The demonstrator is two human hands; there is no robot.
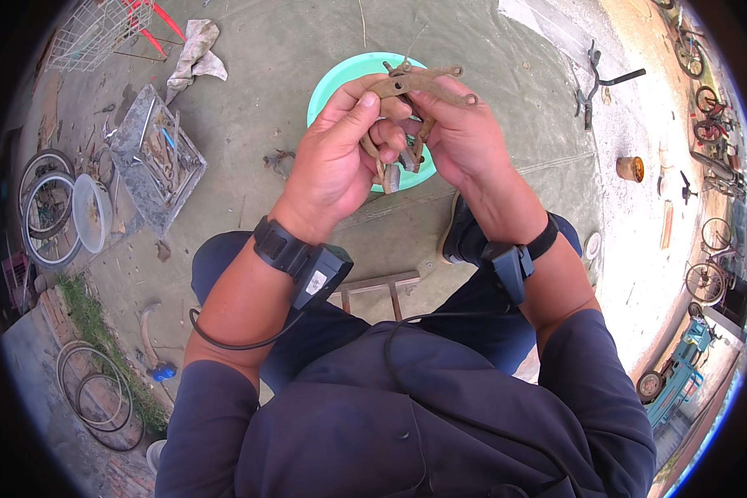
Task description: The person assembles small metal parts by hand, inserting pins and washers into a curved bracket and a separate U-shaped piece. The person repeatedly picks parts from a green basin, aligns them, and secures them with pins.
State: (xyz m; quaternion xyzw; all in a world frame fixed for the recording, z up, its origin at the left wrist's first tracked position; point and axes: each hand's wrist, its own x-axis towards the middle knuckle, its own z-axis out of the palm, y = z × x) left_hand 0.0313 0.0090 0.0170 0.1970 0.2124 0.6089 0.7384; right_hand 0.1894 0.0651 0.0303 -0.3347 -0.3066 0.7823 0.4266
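Observation:
In front of me, my left hand (330, 162) and my right hand (466, 141) are both closed around a rusty bicycle brake caliper (427, 86). Its curved brown arms spread across the top of my fingers, with a hole showing near the middle. Lower parts of the caliper hang between my palms, ending in greyish blocks. My left thumb presses on one arm, while the right fingers grip the other side. Beneath the hands stands a mint-green basin (326, 90); its inside is mostly hidden by them.
A grimy metal tray (162, 170) with tools lies to the left, beside wheels (50, 217) and a whitish bowl (92, 214). A rag (196, 58) lies far left. On the right are bicycle handlebars (603, 81) and a rusty can (630, 169). A wooden stool (378, 284) shows between my legs.

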